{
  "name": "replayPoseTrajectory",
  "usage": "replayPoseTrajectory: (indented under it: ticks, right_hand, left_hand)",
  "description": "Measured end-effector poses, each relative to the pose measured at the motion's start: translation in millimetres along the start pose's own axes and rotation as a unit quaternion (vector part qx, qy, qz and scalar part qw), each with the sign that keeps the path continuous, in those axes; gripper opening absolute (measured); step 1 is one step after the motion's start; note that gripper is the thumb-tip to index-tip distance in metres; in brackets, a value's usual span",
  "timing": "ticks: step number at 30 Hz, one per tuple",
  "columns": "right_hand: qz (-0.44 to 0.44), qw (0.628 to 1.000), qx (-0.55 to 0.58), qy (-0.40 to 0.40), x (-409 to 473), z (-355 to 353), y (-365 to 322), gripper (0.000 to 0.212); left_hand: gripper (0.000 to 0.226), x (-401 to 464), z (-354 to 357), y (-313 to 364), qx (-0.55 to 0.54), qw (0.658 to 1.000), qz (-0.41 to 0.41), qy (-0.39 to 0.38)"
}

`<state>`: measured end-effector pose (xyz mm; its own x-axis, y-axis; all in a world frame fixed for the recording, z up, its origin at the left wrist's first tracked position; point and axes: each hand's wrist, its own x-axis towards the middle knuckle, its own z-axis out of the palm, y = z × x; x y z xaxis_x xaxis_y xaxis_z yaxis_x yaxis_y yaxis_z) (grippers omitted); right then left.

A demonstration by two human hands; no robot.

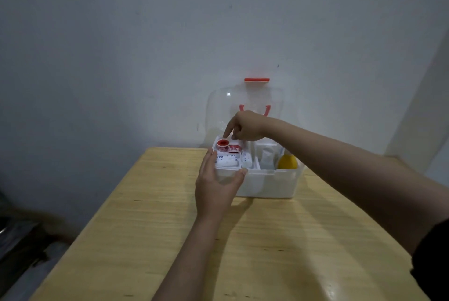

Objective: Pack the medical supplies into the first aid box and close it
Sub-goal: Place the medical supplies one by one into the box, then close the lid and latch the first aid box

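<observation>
The open left hand steadies the white plastic first aid box while the right hand, empty with forefinger extended, seats the red-capped tape roll.

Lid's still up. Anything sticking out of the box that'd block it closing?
The right hand reaches over the tray between lid and box, so it blocks the lid's swing. The yellow bottle top sits near rim height; clearance can't be judged.

We see a light wooden table with visible grain and a soft sheen at 5 o'clock. The box looks like milky matt plastic, its raised lid clear and glossy with a red plastic latch. The wall seems matt, scuffed paint.
</observation>
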<state>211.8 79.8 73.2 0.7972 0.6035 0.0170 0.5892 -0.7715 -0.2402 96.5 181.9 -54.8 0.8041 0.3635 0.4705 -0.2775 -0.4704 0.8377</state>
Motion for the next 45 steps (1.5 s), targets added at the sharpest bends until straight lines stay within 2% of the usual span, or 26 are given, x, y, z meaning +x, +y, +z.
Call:
replayPoseTrajectory:
  ticks: [5, 9, 11, 14, 16, 19, 21, 23, 27, 29, 32, 36, 38, 41, 45]
  right_hand:
    - [-0.006, 0.996, 0.004, 0.09, -17, -15, 9, 0.024]
    - [0.018, 0.99, 0.026, 0.135, -29, -26, 18, 0.021]
    - [0.028, 0.983, 0.009, 0.183, -34, -26, 21, 0.023]
    - [0.074, 0.94, -0.046, 0.331, -35, -30, 28, 0.036]
    - [0.124, 0.91, -0.082, 0.387, -32, -39, 35, 0.047]
    - [0.197, 0.921, -0.091, 0.323, -25, -47, 48, 0.061]
    - [0.216, 0.932, -0.069, 0.282, -26, -45, 53, 0.061]
    - [0.196, 0.925, -0.054, 0.32, -32, -37, 53, 0.057]
    - [0.14, 0.886, -0.068, 0.437, -57, -18, 41, 0.049]
    - [0.112, 0.885, -0.057, 0.447, -70, -4, 35, 0.048]
    - [0.104, 0.891, 0.016, 0.442, -89, 15, 29, 0.046]
    - [0.089, 0.904, 0.1, 0.406, -111, 40, 21, 0.044]
    - [0.076, 0.909, 0.108, 0.396, -122, 54, 19, 0.039]
    - [0.064, 0.921, 0.1, 0.371, -135, 71, 20, 0.038]
    - [0.054, 0.93, 0.113, 0.346, -142, 80, 21, 0.048]
  left_hand:
    - [0.081, 0, 1, -1, 0.0, 1.0, -0.002, 0.003]
    - [0.081, 0, 0, 0, -0.001, 1.0, -0.006, 0.003]
    - [0.081, 0, 0, 0, -0.001, 1.0, -0.011, 0.0]
    - [0.082, 0, -1, 2, -0.002, 1.0, -0.014, -0.005]
    - [0.082, 0, -1, 2, 0.002, 1.0, -0.015, -0.008]
    - [0.082, 0, -2, 3, 0.004, 1.0, -0.016, -0.014]
    - [0.082, 0, -3, 4, 0.006, 1.0, -0.013, -0.015]
    - [0.083, -1, -3, 4, -0.001, 1.0, -0.015, -0.016]
    - [0.086, -3, -4, 7, -0.024, 0.999, -0.015, -0.016]
    - [0.095, -3, -5, 10, -0.039, 0.999, -0.026, -0.024]
    - [0.114, -2, -5, 11, -0.055, 0.996, -0.059, -0.038]
    - [0.124, -3, -5, 12, -0.059, 0.995, -0.069, -0.049]
    - [0.123, -3, -6, 16, -0.045, 0.996, -0.058, -0.046]
    - [0.115, -5, -9, 20, 0.019, 0.999, 0.004, -0.027]
    - [0.086, -2, -10, 19, 0.103, 0.99, 0.089, -0.037]
